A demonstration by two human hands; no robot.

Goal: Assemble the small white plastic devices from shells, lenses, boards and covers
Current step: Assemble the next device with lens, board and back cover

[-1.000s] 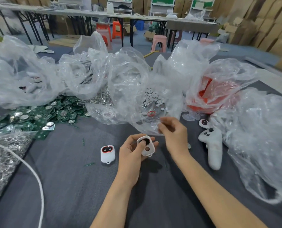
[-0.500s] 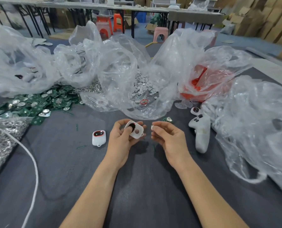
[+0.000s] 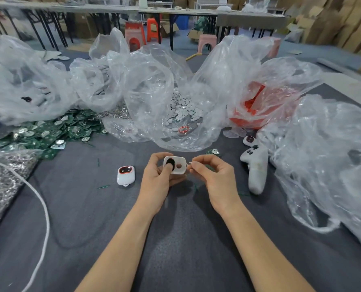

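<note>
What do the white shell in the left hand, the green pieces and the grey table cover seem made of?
Shell, in the left hand: likely moulded plastic, smooth, faintly glossy, with clean round holes. Green pieces: probably circuit boards, flat, bearing shiny metal discs. Table cover: felt-like fabric, matte, fuzzy.

Nothing readable here tbh. No legible print on the shell (image 3: 177, 165), the finished unit (image 3: 125, 175), the green boards (image 3: 49, 133), the bags (image 3: 150, 91) or the cartons (image 3: 343, 28) at the back. All too small or blurry to make out.
</note>
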